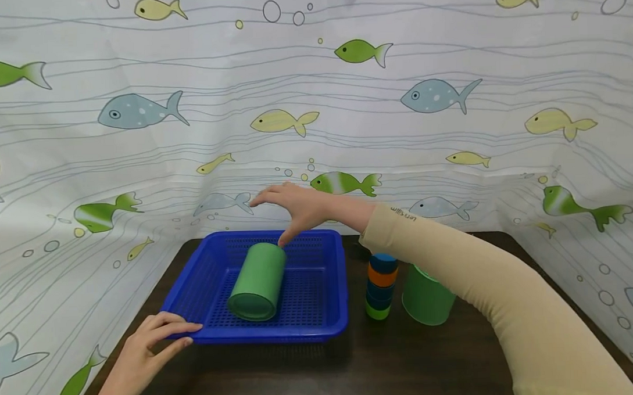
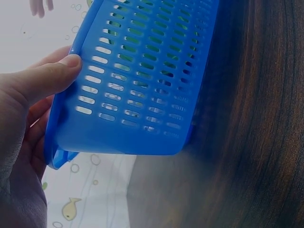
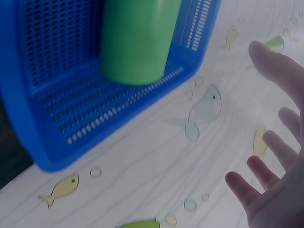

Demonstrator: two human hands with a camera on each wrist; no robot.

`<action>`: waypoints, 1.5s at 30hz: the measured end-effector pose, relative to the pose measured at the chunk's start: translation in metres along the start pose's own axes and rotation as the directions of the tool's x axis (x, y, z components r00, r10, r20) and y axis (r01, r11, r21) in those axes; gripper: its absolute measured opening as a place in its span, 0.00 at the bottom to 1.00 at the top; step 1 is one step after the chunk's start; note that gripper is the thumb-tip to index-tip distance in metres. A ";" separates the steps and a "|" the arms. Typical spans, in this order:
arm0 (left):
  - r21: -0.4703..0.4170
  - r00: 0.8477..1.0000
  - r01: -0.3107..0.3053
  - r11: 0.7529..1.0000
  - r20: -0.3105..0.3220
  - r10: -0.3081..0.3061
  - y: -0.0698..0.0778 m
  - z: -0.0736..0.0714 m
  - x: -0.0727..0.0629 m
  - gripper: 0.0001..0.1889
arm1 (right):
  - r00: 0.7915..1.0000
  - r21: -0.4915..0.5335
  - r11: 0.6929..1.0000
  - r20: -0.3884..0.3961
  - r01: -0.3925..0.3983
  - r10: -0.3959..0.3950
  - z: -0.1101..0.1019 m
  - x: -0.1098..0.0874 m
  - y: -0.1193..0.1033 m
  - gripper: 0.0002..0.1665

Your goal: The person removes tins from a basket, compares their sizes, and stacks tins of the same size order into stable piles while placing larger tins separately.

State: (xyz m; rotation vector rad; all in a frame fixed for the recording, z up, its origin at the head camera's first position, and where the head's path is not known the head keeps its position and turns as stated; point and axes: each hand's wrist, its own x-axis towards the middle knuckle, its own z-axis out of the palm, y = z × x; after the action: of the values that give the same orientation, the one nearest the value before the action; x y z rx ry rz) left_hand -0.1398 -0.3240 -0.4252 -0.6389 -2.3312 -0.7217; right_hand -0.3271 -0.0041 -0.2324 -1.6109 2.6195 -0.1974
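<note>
A blue plastic basket (image 1: 206, 341) with slotted walls stands on the dark table, and a green cylindrical can (image 1: 259, 281) lies tilted inside it. At the basket's near left corner my left hand (image 1: 149, 348) pinches the rim; the left wrist view shows the thumb (image 2: 64, 71) on the outer wall and fingers behind the rim. My right hand (image 1: 298, 207) hovers above the basket's far side, fingers spread, holding nothing. In the right wrist view the hand (image 3: 275, 190) is apart from the green can (image 3: 135, 42).
Right of the basket stands a stack of blue, orange and green rings or cups (image 1: 380, 285). A second green can (image 1: 427, 298) is beside it, partly behind the right sleeve (image 1: 454, 256). A fish-patterned curtain (image 1: 312, 64) surrounds the table (image 1: 302, 378).
</note>
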 end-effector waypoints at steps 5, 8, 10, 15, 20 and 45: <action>-0.011 1.000 -0.005 1.000 -0.007 0.005 -0.001 0.000 -0.003 0.26 | 0.997 -0.032 0.998 0.057 0.060 -0.058 0.015 0.018 -0.010 0.56; -0.013 1.000 -0.002 1.000 -0.012 0.002 -0.001 0.000 -0.003 0.26 | 0.989 -0.081 0.989 0.096 0.121 -0.113 0.025 0.028 -0.016 0.58; -0.009 1.000 0.001 1.000 -0.009 -0.001 -0.001 0.000 -0.003 0.26 | 0.980 -0.095 0.982 0.125 0.165 -0.153 0.033 0.033 -0.019 0.58; -0.009 1.000 0.002 1.000 -0.002 -0.002 -0.001 0.000 -0.001 0.25 | 0.967 -0.068 0.974 0.155 0.214 -0.202 0.051 0.042 -0.022 0.59; -0.011 1.000 0.000 1.000 -0.008 0.000 -0.001 0.000 0.000 0.24 | 0.966 -0.071 0.974 0.161 0.215 -0.202 0.067 0.049 -0.023 0.60; -0.005 1.000 0.013 1.000 -0.015 -0.013 0.000 0.002 -0.001 0.24 | 0.943 -0.241 0.938 0.280 0.248 -0.178 0.134 0.065 -0.030 0.60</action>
State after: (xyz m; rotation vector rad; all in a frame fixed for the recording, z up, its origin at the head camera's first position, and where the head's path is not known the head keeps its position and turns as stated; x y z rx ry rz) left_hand -0.1399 -0.3227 -0.4269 -0.6191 -2.3219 -0.7354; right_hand -0.3141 -0.0855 -0.3594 -1.8627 2.3541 0.3588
